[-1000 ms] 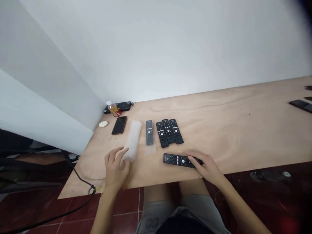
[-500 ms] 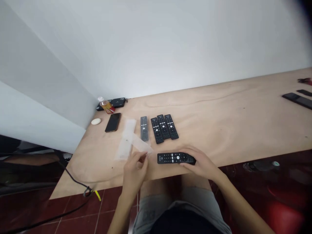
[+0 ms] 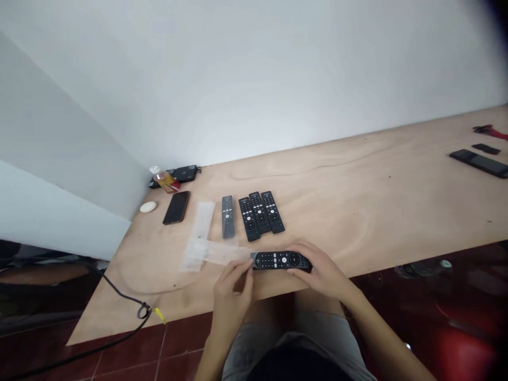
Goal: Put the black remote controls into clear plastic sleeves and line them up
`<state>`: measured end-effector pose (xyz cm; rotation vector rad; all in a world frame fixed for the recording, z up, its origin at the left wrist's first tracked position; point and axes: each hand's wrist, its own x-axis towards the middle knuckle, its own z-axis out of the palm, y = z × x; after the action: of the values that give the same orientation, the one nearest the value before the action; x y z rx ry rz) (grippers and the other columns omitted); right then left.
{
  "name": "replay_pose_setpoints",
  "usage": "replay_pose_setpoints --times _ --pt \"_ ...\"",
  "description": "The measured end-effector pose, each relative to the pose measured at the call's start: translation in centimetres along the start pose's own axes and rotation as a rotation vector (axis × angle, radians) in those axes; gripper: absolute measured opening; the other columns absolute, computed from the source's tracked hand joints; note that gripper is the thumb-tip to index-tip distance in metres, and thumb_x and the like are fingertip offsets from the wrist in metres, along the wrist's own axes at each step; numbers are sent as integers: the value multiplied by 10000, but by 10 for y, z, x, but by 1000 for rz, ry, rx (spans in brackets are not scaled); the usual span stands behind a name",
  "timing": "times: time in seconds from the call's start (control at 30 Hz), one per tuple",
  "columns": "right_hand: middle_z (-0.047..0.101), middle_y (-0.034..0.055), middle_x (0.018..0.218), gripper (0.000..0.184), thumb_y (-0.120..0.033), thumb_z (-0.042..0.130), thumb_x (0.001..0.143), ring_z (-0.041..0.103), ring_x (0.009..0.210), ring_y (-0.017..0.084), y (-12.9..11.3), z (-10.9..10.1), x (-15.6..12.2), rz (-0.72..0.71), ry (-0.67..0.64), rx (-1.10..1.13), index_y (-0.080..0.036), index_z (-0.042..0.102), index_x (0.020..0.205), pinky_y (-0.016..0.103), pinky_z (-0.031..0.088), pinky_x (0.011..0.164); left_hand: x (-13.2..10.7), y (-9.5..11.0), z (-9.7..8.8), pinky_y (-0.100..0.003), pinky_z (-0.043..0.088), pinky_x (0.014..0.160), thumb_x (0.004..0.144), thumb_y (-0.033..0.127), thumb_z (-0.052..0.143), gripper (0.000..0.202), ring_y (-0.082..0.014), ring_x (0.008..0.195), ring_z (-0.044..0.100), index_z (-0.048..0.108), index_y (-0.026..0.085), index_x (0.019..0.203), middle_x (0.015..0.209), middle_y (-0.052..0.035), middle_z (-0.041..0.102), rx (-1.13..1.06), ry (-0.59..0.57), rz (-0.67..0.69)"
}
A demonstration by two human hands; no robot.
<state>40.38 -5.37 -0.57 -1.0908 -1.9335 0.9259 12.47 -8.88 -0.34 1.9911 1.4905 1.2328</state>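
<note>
A black remote control (image 3: pixel 280 260) lies sideways near the table's front edge, its lower end gripped by my right hand (image 3: pixel 317 267). My left hand (image 3: pixel 235 280) pinches the mouth of a clear plastic sleeve (image 3: pixel 222 253) at the remote's other end, and the tip of the remote is inside the opening. Beyond them, a remote in a plastic sleeve (image 3: pixel 228 217) lies beside three bare remotes, the left one (image 3: pixel 249 218), the middle one (image 3: pixel 260 211) and the right one (image 3: pixel 273 211). More flat plastic sleeves (image 3: pixel 203 219) rest to the left, partly under the held one.
On the left of the wooden table (image 3: pixel 337 211) are a smartphone (image 3: pixel 177 207), a white round object (image 3: pixel 148 207), a drink bottle (image 3: pixel 166 181) and black boxes (image 3: pixel 186 173). A dark flat device (image 3: pixel 479 162) lies far right. A black cable (image 3: pixel 123 291) hangs past the left edge.
My left hand has brought the sleeve's mouth rightward onto the remote's end, where a gap was before. The sleeve now lies in line with the remote. The view has shifted slightly.
</note>
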Motion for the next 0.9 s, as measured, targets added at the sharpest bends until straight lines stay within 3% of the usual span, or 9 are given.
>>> replay_pose_setpoints --times 0.07,0.2,0.27,0.37,0.57,0.73,0.8,0.9 --pt "728 87 1305 357 -299 761 1016 675 1212 329 -1 -2 0 1 -6 -4 -318 693 1366 488 571 1052 1 -2 -4 -416 636 929 1036 199 656 260 -248 1088 709 799 272 1240 1183 -94 722 79 -44 37" --pt "724 95 1298 356 -312 758 1029 670 1203 320 -1 -5 1 -2 -30 -17 -308 690 1378 487 566 1056 9 -10 -23 -589 529 1127 1005 166 690 331 -363 1412 534 776 301 1295 1537 -116 611 348 -207 212" --pt "727 93 1295 363 -314 764 1026 667 1206 319 0 -5 1 -17 -45 -19 -307 691 1382 487 564 1059 15 -15 -32 -597 492 1177 1014 138 676 340 -367 1479 486 751 291 1308 1551 -97 633 387 -287 305" --pt "728 97 1305 382 -322 774 1020 663 1218 324 3 -5 0 -41 -51 -6 -306 686 1391 495 564 1064 24 -21 -37 -535 516 1179 1034 141 664 427 -319 1442 544 663 293 1433 1426 -84 720 337 -367 340" --pt "736 91 1338 403 -343 791 1008 674 1242 328 4 -8 1 -29 -51 37 -317 705 1401 516 559 1102 36 -23 -30 -529 569 1134 1006 240 753 607 -311 1358 620 558 336 1572 1383 -108 709 234 -358 288" --pt "737 89 1363 423 -362 792 1012 671 1270 335 3 -8 1 -4 -56 27 -334 704 1425 532 560 1115 42 -23 -30 -531 607 1082 955 297 830 382 -312 1290 667 741 300 1326 1266 -93 775 147 -315 290" --pt "738 89 1360 424 -365 788 1016 673 1262 334 3 -7 1 -1 -51 23 -335 700 1431 535 561 1110 40 -25 -31 -577 593 1096 951 291 837 305 -326 1333 637 780 293 1251 1333 -103 774 127 -307 347" --pt "737 92 1359 421 -367 788 1016 674 1256 330 4 -7 0 -15 -43 29 -325 706 1426 528 556 1108 35 -26 -33 -633 553 1141 976 263 807 351 -343 1444 554 769 306 1322 1488 -115 703 133 -363 362"
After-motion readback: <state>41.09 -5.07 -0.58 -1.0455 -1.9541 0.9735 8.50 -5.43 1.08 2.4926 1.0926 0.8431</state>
